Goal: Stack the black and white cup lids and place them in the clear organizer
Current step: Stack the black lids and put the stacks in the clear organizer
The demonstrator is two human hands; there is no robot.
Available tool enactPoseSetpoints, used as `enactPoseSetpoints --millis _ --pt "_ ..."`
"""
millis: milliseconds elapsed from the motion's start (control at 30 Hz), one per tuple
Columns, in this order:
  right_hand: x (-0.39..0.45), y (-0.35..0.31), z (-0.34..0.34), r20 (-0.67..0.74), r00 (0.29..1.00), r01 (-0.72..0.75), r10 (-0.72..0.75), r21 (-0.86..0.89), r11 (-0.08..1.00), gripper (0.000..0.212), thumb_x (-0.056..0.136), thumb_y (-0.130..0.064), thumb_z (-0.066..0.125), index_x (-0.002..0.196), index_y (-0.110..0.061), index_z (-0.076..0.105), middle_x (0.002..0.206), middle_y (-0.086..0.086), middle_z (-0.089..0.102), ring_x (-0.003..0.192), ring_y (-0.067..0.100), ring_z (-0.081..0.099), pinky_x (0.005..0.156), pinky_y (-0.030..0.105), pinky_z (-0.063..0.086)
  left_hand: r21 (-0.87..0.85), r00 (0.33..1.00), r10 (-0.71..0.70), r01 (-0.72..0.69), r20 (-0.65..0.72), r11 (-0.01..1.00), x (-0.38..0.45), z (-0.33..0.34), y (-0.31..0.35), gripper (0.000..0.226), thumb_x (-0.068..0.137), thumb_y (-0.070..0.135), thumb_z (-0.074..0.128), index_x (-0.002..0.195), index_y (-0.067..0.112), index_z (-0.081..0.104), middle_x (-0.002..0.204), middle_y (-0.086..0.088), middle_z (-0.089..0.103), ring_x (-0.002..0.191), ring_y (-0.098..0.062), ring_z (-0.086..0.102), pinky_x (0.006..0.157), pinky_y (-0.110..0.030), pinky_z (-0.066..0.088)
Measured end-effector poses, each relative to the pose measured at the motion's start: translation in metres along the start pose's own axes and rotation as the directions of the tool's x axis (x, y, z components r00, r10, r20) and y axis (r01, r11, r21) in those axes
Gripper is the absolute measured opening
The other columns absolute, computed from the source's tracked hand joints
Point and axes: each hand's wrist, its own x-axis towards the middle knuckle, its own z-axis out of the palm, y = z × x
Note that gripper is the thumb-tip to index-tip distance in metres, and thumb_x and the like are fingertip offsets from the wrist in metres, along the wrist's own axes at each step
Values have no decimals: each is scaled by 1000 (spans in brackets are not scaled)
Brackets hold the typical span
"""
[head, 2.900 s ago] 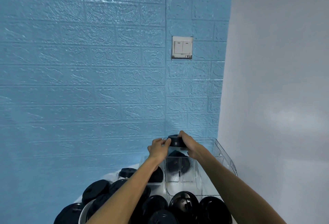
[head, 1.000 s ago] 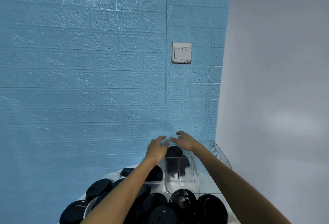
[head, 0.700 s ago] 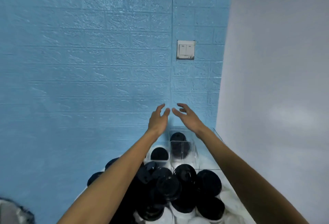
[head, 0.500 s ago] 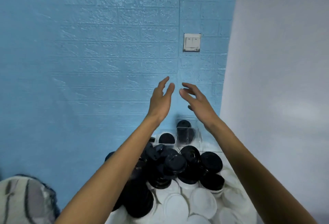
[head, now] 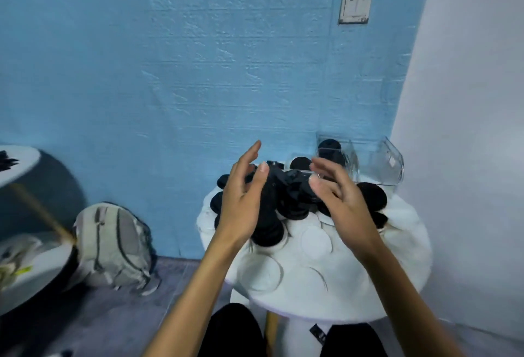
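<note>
Both the left hand [head: 241, 200] and right hand [head: 338, 200] hover spread and empty above black lids [head: 289, 197] heaped mid-table [head: 397, 285], white lids [head: 314, 240] nearer, the clear organizer [head: 382, 163] at its far right edge.

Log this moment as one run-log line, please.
hands: left hand open, right hand open, both empty | black lids piled on table | organizer holds black stack | next: gather lids
</note>
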Motion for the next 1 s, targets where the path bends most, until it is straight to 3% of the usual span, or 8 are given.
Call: enactPoseSetpoints --millis 100,233,333,467,633,933,1000 --pt "-10 16 11 27 999 -34 35 -33 999 50 90 -46 62 137 -31 57 134 -14 60 120 1 60 98 19 48 -15 999 -46 45 -19 999 -14 -8 -13 41 105 36 54 146 36 51 146 10 54 132 6 49 109 -19 41" --pt "-18 38 20 38 996 -75 79 -105 992 41 95 -36 67 135 -32 58 133 -14 61 117 6 62 88 13 48 78 999 -44 47 -31 996 -24 -18 -37 36 102 40 55 137 43 57 141 18 56 134 -2 50 113 -42 44" --pt "-16 52 29 58 994 -84 96 -186 979 42 93 -38 71 134 -35 59 131 -16 60 115 7 61 87 18 49 202 999 -21 26 -27 979 -26 -26 -55 36 100 35 59 135 41 59 136 14 57 131 -9 52 114 -43 42" --pt "-8 69 48 134 987 -26 83 -381 924 50 90 -43 72 136 -37 55 134 -13 56 117 8 58 99 36 52 413 997 -70 53 27 909 -27 -30 -79 41 97 39 59 139 41 57 139 9 53 134 -14 41 118 -39 31" --pt "3 80 68 207 974 49 92 -588 807 66 83 -53 73 143 -35 50 142 -11 49 131 15 47 111 38 41 622 992 -125 96 3 777 -30 -33 -92 45 99 36 61 141 49 51 154 15 39 144 -19 23 121 -46 13" --pt "18 92 86 217 960 29 180 -710 704 91 74 -62 78 152 -33 40 142 -8 43 132 20 39 111 36 38 565 981 -190 174 -31 807 -32 -55 -107 50 93 52 53 143 52 46 157 13 32 146 -21 27 119 -43 14" --pt "20 92 88 201 963 19 181 -718 696 92 74 -60 79 152 -31 40 142 -7 45 131 21 40 112 35 35 542 979 -200 182 -27 820 -31 -59 -109 48 98 46 58 143 52 46 157 10 33 146 -22 30 120 -46 19"
